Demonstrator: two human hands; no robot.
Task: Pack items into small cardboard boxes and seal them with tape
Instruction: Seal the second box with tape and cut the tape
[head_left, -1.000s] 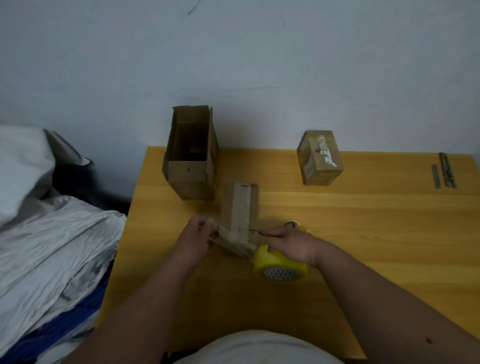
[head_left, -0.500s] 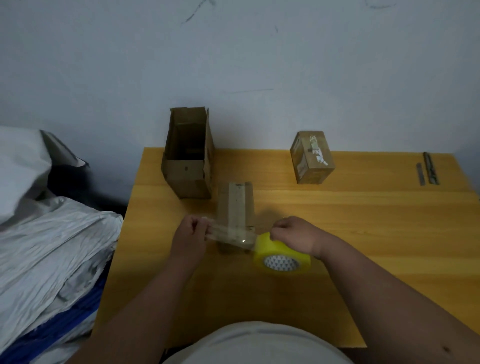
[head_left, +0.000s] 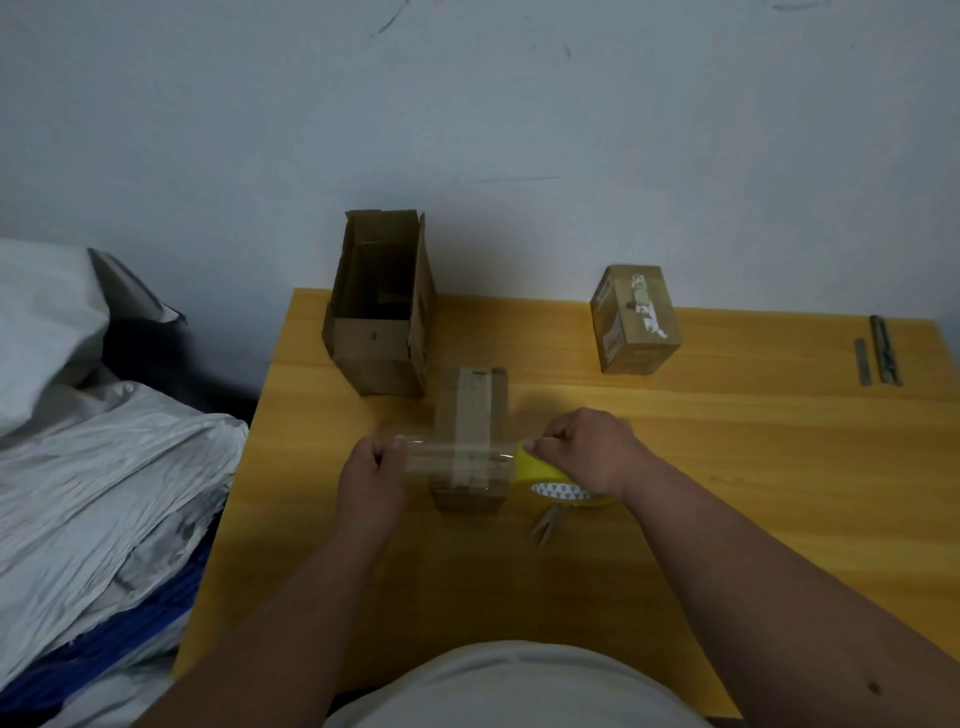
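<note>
Altogether three boxes (head_left: 470, 431), one tape roll (head_left: 550, 470) (yellow).

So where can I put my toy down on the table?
Bare wood lies right of the scissors, below the taped box and metal strips. The near edge is free too. It's crowded around the small box, tape roll and open box.

Two bare forearms reach forward side by side, the left hand (head_left: 371, 470) closed in a pinch with knuckles up, the right hand (head_left: 587, 449) curled, fingertips pointing left.
</note>
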